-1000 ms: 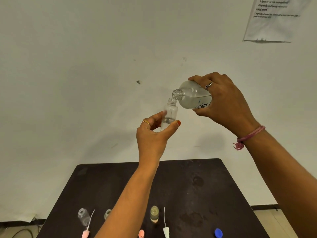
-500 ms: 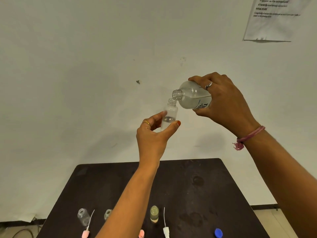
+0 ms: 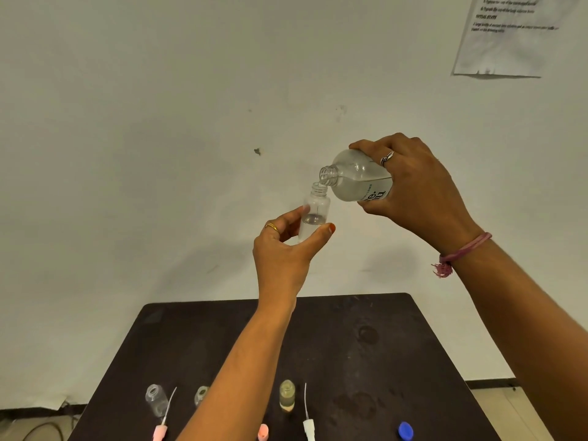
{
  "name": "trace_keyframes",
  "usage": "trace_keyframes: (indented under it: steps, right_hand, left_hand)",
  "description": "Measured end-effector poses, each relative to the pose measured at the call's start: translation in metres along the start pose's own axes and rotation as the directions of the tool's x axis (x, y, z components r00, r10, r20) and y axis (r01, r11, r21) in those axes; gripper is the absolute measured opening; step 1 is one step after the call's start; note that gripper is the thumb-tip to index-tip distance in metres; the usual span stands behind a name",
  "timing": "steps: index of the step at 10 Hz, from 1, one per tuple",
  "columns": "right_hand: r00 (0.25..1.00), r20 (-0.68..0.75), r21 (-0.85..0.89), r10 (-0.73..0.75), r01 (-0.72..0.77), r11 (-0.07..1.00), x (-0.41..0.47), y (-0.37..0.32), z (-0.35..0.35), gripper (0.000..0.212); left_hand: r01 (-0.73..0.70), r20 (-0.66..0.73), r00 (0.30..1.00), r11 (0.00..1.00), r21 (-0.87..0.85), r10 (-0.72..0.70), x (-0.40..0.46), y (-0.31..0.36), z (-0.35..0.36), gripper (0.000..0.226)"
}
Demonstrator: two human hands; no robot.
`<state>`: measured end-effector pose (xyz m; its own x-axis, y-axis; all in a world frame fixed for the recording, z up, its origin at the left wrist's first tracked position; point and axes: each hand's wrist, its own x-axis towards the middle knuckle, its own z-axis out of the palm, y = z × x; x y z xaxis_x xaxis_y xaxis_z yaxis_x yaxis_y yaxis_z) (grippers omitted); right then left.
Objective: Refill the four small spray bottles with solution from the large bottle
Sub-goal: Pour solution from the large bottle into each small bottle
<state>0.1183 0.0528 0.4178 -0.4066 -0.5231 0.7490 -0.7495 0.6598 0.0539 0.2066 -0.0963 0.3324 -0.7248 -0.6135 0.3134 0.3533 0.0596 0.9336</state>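
With the right hand [image 3: 413, 192] gripping the large bottle [image 3: 356, 176] above the left hand [image 3: 286, 249]'s pinched small spray bottle [image 3: 315, 211], overtilting could spill solution past its narrow neck.

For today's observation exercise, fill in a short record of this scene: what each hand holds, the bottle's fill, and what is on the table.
left hand: holds small bottle upright
right hand: tilts large bottle, mouth over small bottle's neck
small bottle fill: low
table: three open small bottles, spray tops, blue cap
wall: paper sheet
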Motion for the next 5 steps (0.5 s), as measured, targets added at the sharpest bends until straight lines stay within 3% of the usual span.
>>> trace_keyframes:
  steps: [5]
  right_hand:
    - [1.0,-0.001,-0.003,-0.006,0.006,1.0,0.0001,-0.0022,-0.0006,0.07]
  left_hand:
    - [-0.006,-0.008,1.0,0.999,0.034,0.007,0.0,0.0007,-0.0008,0.046]
